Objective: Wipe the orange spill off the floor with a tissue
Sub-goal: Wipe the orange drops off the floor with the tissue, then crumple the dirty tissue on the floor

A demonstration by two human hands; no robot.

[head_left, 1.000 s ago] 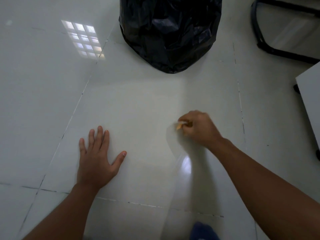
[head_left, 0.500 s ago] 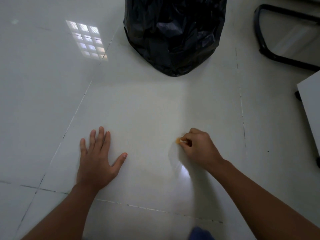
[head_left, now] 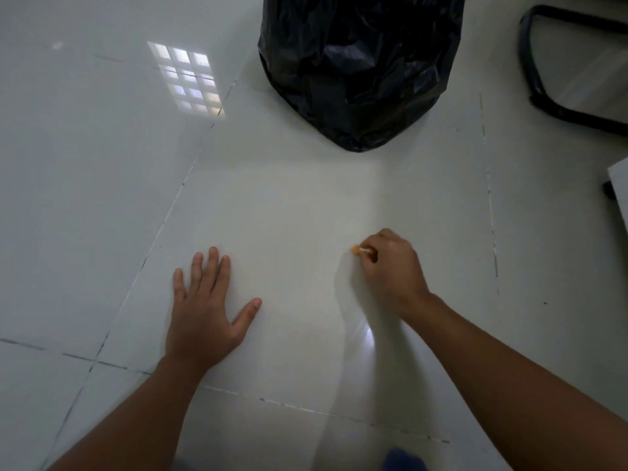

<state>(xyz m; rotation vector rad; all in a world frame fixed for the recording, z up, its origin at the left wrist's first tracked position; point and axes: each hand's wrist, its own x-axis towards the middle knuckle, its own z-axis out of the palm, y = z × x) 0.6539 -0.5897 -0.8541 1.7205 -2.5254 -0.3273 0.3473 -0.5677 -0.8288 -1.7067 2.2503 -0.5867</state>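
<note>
Head view, looking down at a glossy white tiled floor (head_left: 102, 198).

1. R hand (head_left: 390, 266): fingers curled together, clamped on a small wad of tissue (head_left: 361, 250). Only the tip of the wad shows past the knuckles; it is stained orange, w/ a white strip just behind. Rest of the wad is hidden inside the fist. Wad tip is down at floor level; actual contact w/ the tile cannot be told.

2. L hand (head_left: 204, 314): palm flat on the floor, fingers straight, four fingers close together, thumb spread out to the right. Holds nothing. Lies well apart from the R hand, on the same tile.

3. Orange spill: no distinct puddle visible on the tile around the wad; orange shows on the tissue only. A faint glossy streak runs from under the R hand toward the viewer.

4. Surroundings:
- Black plastic trash bag (head_left: 360, 69), crumpled, standing on the floor at top centre, beyond both hands.
- Black tubular chair base (head_left: 530, 79), top right.
- White furniture edge (head_left: 620, 195) at the right border, w/ a dark caster beside it.
- Window reflection (head_left: 185, 81) on the tiles, upper left.
- Blue item (head_left: 404, 462) at bottom edge; too cropped to ID.
</note>
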